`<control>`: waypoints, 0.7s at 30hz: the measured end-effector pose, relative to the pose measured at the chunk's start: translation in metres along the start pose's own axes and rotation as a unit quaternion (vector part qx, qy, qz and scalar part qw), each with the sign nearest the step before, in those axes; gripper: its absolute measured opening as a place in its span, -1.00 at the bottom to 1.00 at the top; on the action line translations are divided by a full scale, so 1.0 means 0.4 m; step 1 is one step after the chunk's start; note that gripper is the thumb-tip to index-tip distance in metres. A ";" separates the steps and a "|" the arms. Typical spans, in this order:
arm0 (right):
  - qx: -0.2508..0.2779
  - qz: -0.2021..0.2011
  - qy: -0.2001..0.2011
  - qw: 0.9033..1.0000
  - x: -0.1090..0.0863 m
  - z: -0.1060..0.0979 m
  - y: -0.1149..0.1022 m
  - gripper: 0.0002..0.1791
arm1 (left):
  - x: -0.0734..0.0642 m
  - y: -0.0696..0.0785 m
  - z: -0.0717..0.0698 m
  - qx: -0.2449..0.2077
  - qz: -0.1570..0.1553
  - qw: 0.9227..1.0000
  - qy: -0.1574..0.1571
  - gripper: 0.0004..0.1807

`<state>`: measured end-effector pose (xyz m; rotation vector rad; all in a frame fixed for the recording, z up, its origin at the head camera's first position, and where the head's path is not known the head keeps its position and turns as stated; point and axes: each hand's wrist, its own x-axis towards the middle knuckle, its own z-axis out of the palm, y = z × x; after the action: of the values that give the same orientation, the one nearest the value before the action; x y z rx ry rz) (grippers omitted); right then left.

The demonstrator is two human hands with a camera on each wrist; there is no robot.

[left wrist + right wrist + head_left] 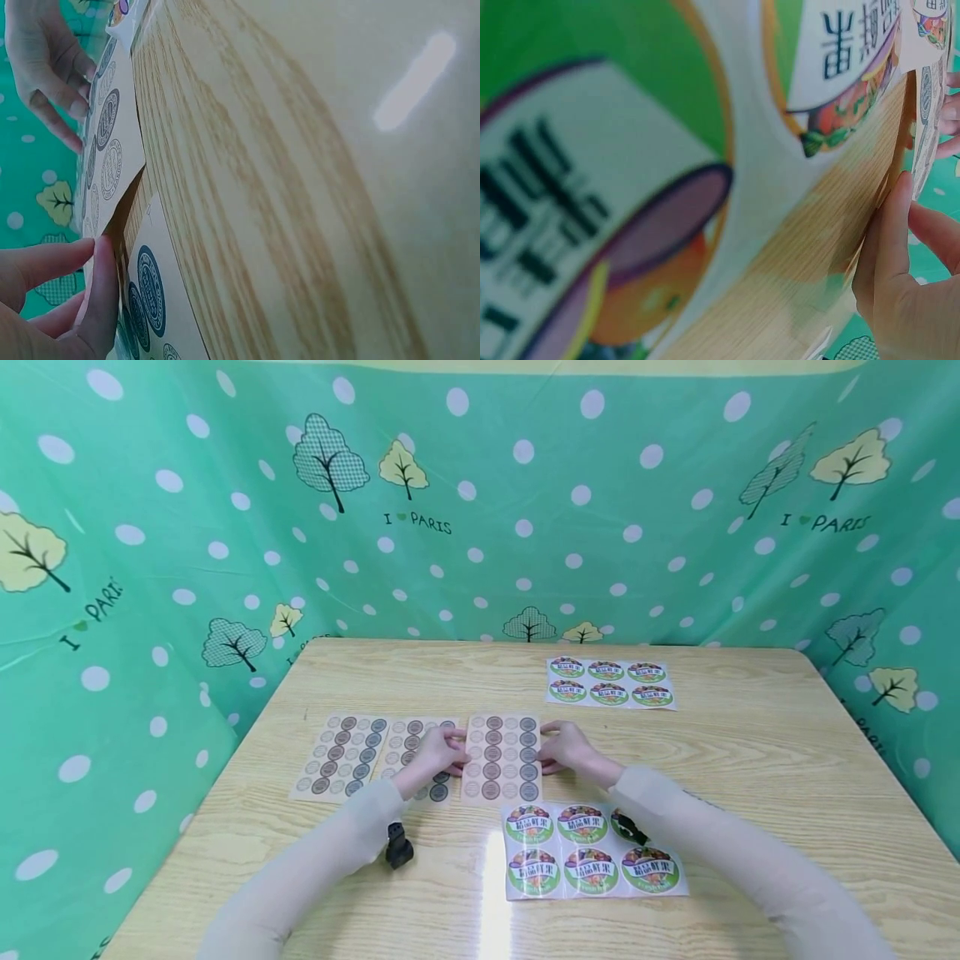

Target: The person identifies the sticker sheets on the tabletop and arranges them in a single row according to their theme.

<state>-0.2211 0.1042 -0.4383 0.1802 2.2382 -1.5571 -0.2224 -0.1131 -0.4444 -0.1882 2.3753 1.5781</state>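
Note:
A sheet of round stickers [502, 760], beige with pale and dark circles in columns, lies between both hands at mid table. My left hand [433, 755] pinches its left edge between thumb and fingers; in the left wrist view that edge stands raised above the wood. On the opposite edge, my right hand [572, 750] pinches the sheet, thumb and fingertips at the border. A second matching sticker sheet [405, 742] lies under my left hand and is partly covered by it. Further left rests a third such sheet [337, 756].
A sheet of colourful fruit labels [558, 845] lies near the front, its upper right corner beneath my right forearm. Another fruit label sheet [611, 683] is toward the back right. The wooden table [750, 727] meets a green dotted curtain [480, 560] behind.

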 end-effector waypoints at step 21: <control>-0.018 0.003 0.008 1.000 0.007 0.027 -0.006 -0.33 | -0.013 -0.004 -0.015 0.019 0.014 1.000 0.008 -0.49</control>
<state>-0.2217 0.0932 -0.4407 0.1891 2.2750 -1.5164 -0.2181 -0.1195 -0.4420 -0.1588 2.4288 1.5470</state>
